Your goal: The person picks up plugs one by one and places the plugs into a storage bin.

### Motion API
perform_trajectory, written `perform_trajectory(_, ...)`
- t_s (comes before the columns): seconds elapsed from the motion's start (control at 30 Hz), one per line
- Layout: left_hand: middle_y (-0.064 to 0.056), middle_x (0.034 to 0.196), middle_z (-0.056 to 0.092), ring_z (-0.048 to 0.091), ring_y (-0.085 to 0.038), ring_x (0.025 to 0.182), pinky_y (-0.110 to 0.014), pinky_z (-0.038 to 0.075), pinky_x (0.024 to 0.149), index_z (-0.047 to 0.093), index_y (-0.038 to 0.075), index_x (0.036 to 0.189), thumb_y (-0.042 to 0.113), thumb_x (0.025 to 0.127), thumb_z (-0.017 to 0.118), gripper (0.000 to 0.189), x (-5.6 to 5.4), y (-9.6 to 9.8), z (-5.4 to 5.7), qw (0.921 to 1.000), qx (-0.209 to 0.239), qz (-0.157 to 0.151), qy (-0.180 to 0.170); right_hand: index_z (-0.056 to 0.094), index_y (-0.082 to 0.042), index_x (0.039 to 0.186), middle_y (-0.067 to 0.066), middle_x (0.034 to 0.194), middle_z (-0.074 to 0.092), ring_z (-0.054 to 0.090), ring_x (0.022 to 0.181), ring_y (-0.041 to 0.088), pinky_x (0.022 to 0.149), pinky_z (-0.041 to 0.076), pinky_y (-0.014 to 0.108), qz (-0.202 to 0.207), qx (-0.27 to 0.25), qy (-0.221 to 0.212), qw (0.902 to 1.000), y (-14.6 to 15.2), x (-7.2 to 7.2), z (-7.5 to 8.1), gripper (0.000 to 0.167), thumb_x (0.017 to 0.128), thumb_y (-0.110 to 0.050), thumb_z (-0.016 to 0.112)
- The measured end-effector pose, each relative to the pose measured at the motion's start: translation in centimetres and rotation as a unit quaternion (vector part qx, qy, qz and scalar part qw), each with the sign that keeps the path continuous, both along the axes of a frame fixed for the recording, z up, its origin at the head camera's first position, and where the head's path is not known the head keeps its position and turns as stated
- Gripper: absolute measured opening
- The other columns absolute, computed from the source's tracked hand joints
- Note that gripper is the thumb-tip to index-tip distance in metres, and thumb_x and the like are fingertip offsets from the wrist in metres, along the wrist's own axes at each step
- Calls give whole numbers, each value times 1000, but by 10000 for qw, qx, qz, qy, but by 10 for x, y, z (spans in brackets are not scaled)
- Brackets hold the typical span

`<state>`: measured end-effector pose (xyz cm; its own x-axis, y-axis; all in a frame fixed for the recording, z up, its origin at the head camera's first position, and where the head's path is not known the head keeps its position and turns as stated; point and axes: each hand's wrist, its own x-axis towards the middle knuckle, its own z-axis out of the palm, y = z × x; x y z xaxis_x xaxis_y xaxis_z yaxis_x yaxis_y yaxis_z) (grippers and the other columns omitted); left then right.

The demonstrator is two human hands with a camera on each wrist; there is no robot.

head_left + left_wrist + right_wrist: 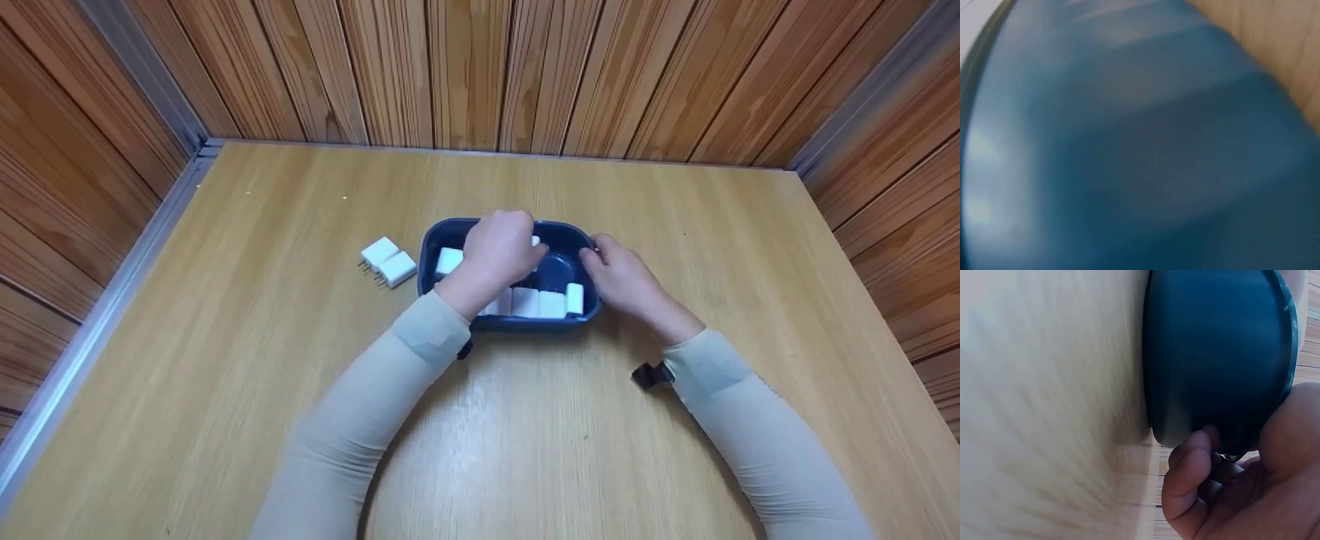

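A dark blue oval tub (517,324) stands on the table with several white plug adapters (525,302) inside, a row of them along its near wall. My left hand (501,244) reaches down into the tub, fingers curled, with a white adapter (535,241) showing between finger and thumb; the rest of that adapter is hidden. At the tub's right end my right hand (626,277) grips the rim, thumb on top and fingers (1188,472) curled against the outer wall. The left wrist view holds only the tub's blurred blue wall (1157,157).
Two white plug adapters (388,262) lie side by side left of the tub, their metal pins pointing toward the lower left. Wood-panelled walls (469,75) enclose the wooden table (525,450) at the back and sides.
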<state>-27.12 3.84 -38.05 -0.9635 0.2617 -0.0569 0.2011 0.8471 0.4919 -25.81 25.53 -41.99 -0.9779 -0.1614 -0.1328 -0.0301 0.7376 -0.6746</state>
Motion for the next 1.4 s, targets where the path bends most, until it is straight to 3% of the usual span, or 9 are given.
perform_trajectory(0.17, -1, 88, 72, 70, -17, 74, -29, 58, 69, 81, 13, 128, 38, 109, 75, 33, 1, 3, -3, 9999, -108, -54, 39, 51, 7, 151, 30, 143, 63, 61, 121, 41, 113, 48, 60, 28, 42, 75, 10000, 0, 0, -1, 48, 120, -29, 41)
perform_trajectory(0.6, -2, 98, 77, 71, -18, 82, -33, 63, 83, 81, 14, 131, 37, 109, 75, 33, 0, 10, -9, 9985, -456, -175, 228, 45, 6, 159, 31, 152, 58, 59, 127, 41, 116, 47, 60, 27, 91, -101, 9999, 0, 0, 1, 54, 121, -31, 40)
perform_trajectory(0.9, -2, 95, 74, 70, -19, 78, -32, 61, 74, 79, 13, 132, 37, 110, 72, 33, 1, 14, -15, 9966, -710, -230, 344, 47, 7, 157, 30, 147, 61, 59, 121, 40, 111, 49, 59, 24, 58, -20, 10000, 1, -1, 0, 52, 120, -29, 40)
perform_trajectory(1.2, -12, 127, 77, 76, -25, 101, -43, 64, 94, 76, 10, 138, 37, 111, 71, 39, 6, 18, -19, 9910, -1216, -314, 465, 48, 8, 156, 32, 151, 59, 59, 132, 43, 119, 44, 61, 26, 65, 79, 9999, 0, -1, 0, 52, 120, -29, 41)
perform_trajectory(1.4, -17, 139, 73, 77, -28, 107, -44, 64, 94, 74, 8, 142, 37, 112, 70, 42, 6, 20, -22, 9889, -1345, -315, 555, 49, 9, 156, 33, 153, 58, 58, 138, 44, 121, 41, 61, 21, 99, 106, 9999, 0, 0, 1, 52, 120, -28, 41)
